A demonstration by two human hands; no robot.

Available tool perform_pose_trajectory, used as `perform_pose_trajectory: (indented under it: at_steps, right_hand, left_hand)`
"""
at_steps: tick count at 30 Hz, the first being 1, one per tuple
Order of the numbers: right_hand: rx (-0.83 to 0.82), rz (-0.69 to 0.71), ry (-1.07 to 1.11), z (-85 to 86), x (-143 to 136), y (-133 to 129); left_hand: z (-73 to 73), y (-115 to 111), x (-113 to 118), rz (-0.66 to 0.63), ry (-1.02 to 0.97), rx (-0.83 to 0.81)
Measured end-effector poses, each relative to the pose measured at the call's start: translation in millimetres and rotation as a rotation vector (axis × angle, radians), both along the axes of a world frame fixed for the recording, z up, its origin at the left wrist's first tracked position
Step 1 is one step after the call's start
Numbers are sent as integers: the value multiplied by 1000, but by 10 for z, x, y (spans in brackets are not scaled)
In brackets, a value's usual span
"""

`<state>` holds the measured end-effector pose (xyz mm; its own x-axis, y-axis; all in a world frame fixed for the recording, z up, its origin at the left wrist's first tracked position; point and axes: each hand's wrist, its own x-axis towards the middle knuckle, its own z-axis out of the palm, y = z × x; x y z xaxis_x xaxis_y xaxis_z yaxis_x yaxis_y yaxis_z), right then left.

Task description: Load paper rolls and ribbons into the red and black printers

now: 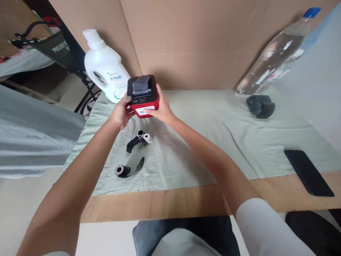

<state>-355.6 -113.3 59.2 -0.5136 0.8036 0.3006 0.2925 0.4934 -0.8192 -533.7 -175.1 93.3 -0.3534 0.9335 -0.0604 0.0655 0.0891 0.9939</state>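
Head view: two hands (121, 113) (160, 108), one printer (143, 95)

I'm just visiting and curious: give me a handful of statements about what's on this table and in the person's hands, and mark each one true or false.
1. Both hands hold the red and black label printer. True: the left hand grips its left side, the right hand its right.
2. The white detergent bottle lies on its side. False: it stands upright behind the printer.
3. A clear water bottle with a blue cap leans against the cardboard wall. True.
4. The black phone lies on the left of the table. False: it lies at the right edge.
5. Two small roll holders lie on the green cloth in front of the printer. True.
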Motion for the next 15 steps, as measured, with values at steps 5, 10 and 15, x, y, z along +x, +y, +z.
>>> perform_pose_trajectory:
  at_steps: [5,10,15]
  right_hand:
    - [253,-197,104,334,1280,-404]
    - [190,-382,-30,118,2198,-1142]
    - [68,-377,5,-363,2411,-1601]
  left_hand:
    - [237,-295,1107,-190,57,74]
    - [-170,-841,1989,-328,47,229]
    - [-727,-1313,2243,-381,27,284]
